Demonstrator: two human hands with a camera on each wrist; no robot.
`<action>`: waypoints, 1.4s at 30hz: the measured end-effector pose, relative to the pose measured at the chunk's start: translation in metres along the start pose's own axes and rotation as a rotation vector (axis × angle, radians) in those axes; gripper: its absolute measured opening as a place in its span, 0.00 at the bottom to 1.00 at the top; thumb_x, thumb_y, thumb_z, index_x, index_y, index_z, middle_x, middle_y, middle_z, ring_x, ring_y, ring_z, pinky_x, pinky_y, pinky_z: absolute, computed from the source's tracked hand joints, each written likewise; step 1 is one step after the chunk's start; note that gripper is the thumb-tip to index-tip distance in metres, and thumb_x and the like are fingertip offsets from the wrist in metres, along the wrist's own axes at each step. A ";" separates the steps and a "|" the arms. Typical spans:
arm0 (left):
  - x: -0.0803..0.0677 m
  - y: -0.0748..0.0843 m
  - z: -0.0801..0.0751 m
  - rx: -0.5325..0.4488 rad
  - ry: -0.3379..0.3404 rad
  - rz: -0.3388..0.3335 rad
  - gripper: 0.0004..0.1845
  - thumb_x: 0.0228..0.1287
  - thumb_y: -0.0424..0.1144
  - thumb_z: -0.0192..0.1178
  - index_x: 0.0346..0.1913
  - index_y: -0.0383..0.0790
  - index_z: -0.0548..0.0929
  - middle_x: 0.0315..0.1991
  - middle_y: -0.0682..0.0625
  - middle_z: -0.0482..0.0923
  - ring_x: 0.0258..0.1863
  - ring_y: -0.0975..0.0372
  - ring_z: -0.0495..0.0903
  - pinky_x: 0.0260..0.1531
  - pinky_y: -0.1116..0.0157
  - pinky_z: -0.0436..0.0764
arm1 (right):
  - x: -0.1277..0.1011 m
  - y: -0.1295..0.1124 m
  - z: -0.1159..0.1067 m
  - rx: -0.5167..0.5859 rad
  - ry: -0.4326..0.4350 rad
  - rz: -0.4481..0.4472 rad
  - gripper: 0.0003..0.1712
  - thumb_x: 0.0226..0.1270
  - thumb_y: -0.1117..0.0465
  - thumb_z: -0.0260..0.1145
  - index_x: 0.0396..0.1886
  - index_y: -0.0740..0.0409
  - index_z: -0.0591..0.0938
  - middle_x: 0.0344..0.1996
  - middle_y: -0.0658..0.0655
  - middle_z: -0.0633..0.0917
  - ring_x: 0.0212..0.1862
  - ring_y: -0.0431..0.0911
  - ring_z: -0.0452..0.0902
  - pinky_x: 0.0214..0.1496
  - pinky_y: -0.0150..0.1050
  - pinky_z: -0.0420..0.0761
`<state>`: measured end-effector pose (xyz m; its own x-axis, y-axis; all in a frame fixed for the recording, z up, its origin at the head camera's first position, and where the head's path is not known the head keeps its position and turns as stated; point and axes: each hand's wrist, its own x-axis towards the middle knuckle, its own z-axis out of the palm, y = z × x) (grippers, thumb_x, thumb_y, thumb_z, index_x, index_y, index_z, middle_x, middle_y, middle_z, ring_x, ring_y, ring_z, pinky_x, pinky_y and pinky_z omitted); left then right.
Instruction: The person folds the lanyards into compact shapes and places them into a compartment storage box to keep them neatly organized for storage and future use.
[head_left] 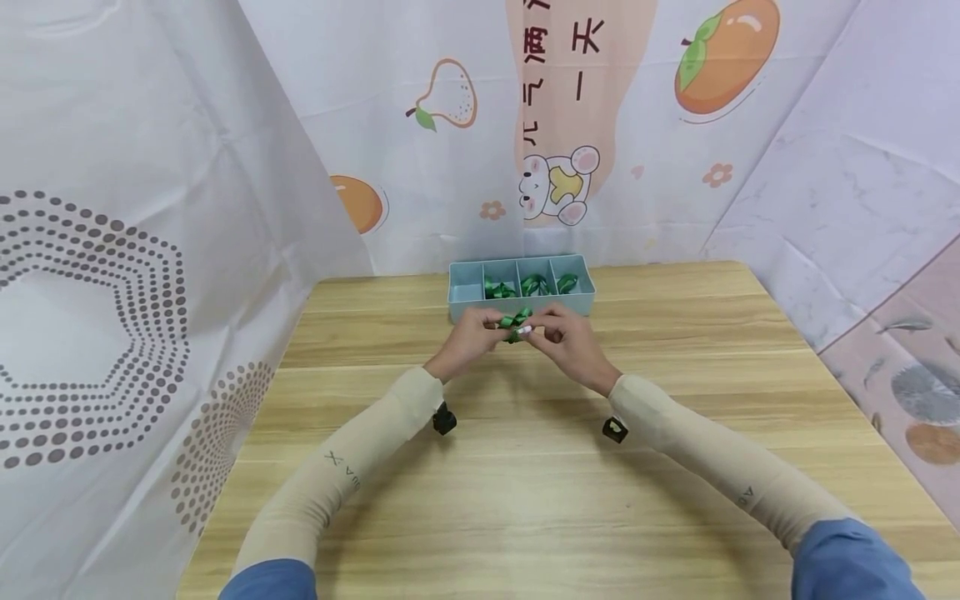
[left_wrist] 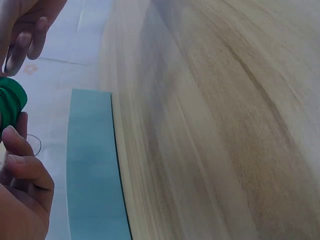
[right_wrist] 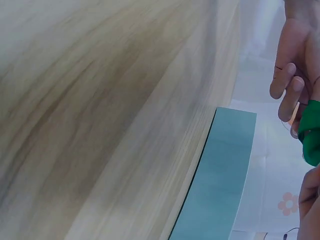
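A green ribbon (head_left: 517,319), bunched into loops, is held between both hands in the head view, close in front of a blue-grey divided box. My left hand (head_left: 477,332) pinches the ribbon from the left, thumb and fingertips on it. From the other side my right hand (head_left: 567,337) pinches it too, with a small white piece (head_left: 524,330) at its fingertips. In the left wrist view the green loops (left_wrist: 11,102) show at the left edge between the two hands. The right wrist view has the ribbon (right_wrist: 311,132) at its right edge, partly cut off.
The blue-grey box (head_left: 467,312) stands at the back of the wooden table (head_left: 525,500); green ribbons (head_left: 535,285) lie in three of its compartments. A printed curtain (head_left: 450,192) hangs behind. Black wrist mounts (head_left: 444,419) sit below both forearms.
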<state>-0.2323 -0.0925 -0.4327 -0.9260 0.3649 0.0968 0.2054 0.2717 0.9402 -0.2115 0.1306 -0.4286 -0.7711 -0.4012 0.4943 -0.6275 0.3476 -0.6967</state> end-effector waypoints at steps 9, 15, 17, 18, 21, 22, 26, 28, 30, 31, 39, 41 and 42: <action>0.000 0.001 -0.001 0.113 -0.077 0.084 0.16 0.74 0.39 0.65 0.24 0.41 0.83 0.25 0.48 0.73 0.21 0.58 0.70 0.26 0.63 0.71 | 0.001 0.005 -0.001 0.026 0.047 0.061 0.08 0.70 0.61 0.73 0.47 0.54 0.92 0.52 0.50 0.84 0.36 0.44 0.75 0.34 0.34 0.77; 0.001 0.000 -0.002 0.135 -0.098 0.121 0.16 0.76 0.42 0.63 0.28 0.42 0.89 0.48 0.52 0.85 0.38 0.60 0.80 0.33 0.63 0.79 | 0.000 0.004 -0.002 0.052 0.024 0.114 0.10 0.73 0.59 0.71 0.51 0.51 0.91 0.51 0.49 0.87 0.45 0.44 0.78 0.41 0.38 0.80; 0.000 0.000 -0.002 0.127 -0.096 0.116 0.13 0.76 0.42 0.62 0.35 0.43 0.92 0.54 0.52 0.84 0.37 0.53 0.82 0.29 0.63 0.79 | 0.000 0.004 -0.003 0.052 0.018 0.113 0.11 0.73 0.58 0.71 0.51 0.50 0.91 0.52 0.49 0.87 0.48 0.44 0.78 0.43 0.40 0.80; -0.001 0.001 -0.002 0.122 -0.096 0.114 0.11 0.76 0.41 0.62 0.38 0.44 0.93 0.54 0.52 0.85 0.35 0.48 0.82 0.27 0.63 0.78 | 0.001 0.004 -0.003 0.048 0.016 0.108 0.11 0.73 0.58 0.71 0.52 0.50 0.91 0.54 0.49 0.87 0.49 0.45 0.78 0.44 0.41 0.80; -0.003 0.002 -0.002 0.092 -0.096 0.117 0.10 0.76 0.38 0.62 0.50 0.47 0.92 0.51 0.52 0.86 0.29 0.36 0.79 0.21 0.63 0.73 | 0.001 0.004 -0.003 0.045 0.016 0.094 0.11 0.72 0.57 0.71 0.51 0.48 0.91 0.55 0.48 0.87 0.52 0.45 0.76 0.47 0.44 0.78; -0.004 0.002 -0.002 0.086 -0.092 0.124 0.11 0.76 0.38 0.62 0.54 0.49 0.91 0.47 0.52 0.87 0.30 0.34 0.79 0.20 0.64 0.72 | 0.001 0.004 -0.003 0.049 0.018 0.093 0.11 0.72 0.57 0.71 0.51 0.47 0.91 0.55 0.47 0.87 0.52 0.45 0.76 0.48 0.44 0.78; -0.005 0.004 -0.001 0.097 -0.079 0.134 0.10 0.76 0.36 0.62 0.52 0.45 0.91 0.31 0.45 0.86 0.27 0.32 0.78 0.18 0.65 0.67 | 0.001 0.004 -0.002 0.050 0.044 0.099 0.09 0.71 0.58 0.72 0.49 0.48 0.92 0.47 0.47 0.89 0.47 0.45 0.76 0.49 0.45 0.77; -0.005 0.004 0.000 0.115 -0.067 0.124 0.10 0.76 0.37 0.62 0.51 0.44 0.91 0.25 0.44 0.84 0.27 0.33 0.79 0.18 0.65 0.66 | 0.000 0.004 -0.002 0.041 0.072 0.105 0.09 0.71 0.60 0.73 0.48 0.50 0.92 0.42 0.48 0.88 0.44 0.45 0.76 0.49 0.44 0.77; -0.005 0.004 0.000 0.129 -0.055 0.109 0.10 0.76 0.38 0.62 0.50 0.44 0.91 0.23 0.45 0.83 0.27 0.35 0.80 0.18 0.65 0.66 | 0.000 0.004 -0.002 0.034 0.102 0.114 0.09 0.69 0.61 0.74 0.47 0.53 0.92 0.38 0.50 0.87 0.42 0.45 0.76 0.49 0.44 0.77; -0.005 0.004 0.000 0.135 -0.048 0.102 0.10 0.77 0.40 0.61 0.50 0.44 0.91 0.23 0.47 0.82 0.27 0.36 0.80 0.19 0.66 0.67 | 0.000 0.004 -0.002 0.026 0.116 0.121 0.09 0.69 0.62 0.74 0.46 0.53 0.92 0.36 0.50 0.86 0.41 0.45 0.76 0.48 0.43 0.76; -0.008 0.000 -0.002 -0.201 -0.059 -0.022 0.15 0.81 0.42 0.55 0.52 0.34 0.85 0.40 0.28 0.80 0.36 0.41 0.80 0.46 0.42 0.81 | 0.004 0.008 -0.004 -0.003 0.180 0.136 0.08 0.66 0.66 0.75 0.44 0.56 0.92 0.34 0.54 0.85 0.39 0.46 0.78 0.44 0.41 0.77; -0.008 0.000 -0.002 -0.259 -0.049 -0.033 0.14 0.81 0.38 0.54 0.56 0.33 0.85 0.45 0.26 0.80 0.42 0.41 0.81 0.53 0.37 0.77 | 0.004 0.009 -0.004 -0.014 0.173 0.131 0.08 0.65 0.67 0.75 0.44 0.56 0.92 0.32 0.53 0.85 0.38 0.46 0.77 0.43 0.40 0.77; -0.008 0.000 -0.002 -0.259 -0.041 -0.032 0.14 0.81 0.37 0.54 0.57 0.32 0.85 0.45 0.27 0.81 0.43 0.41 0.82 0.54 0.38 0.77 | 0.004 0.010 -0.004 -0.022 0.167 0.126 0.09 0.65 0.67 0.75 0.44 0.56 0.92 0.32 0.52 0.85 0.38 0.45 0.77 0.43 0.39 0.77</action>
<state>-0.2253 -0.0975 -0.4330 -0.9159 0.3973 0.0575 0.0835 0.0485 0.9953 -0.2213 0.1356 -0.4313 -0.8499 -0.2082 0.4840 -0.5253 0.4051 -0.7483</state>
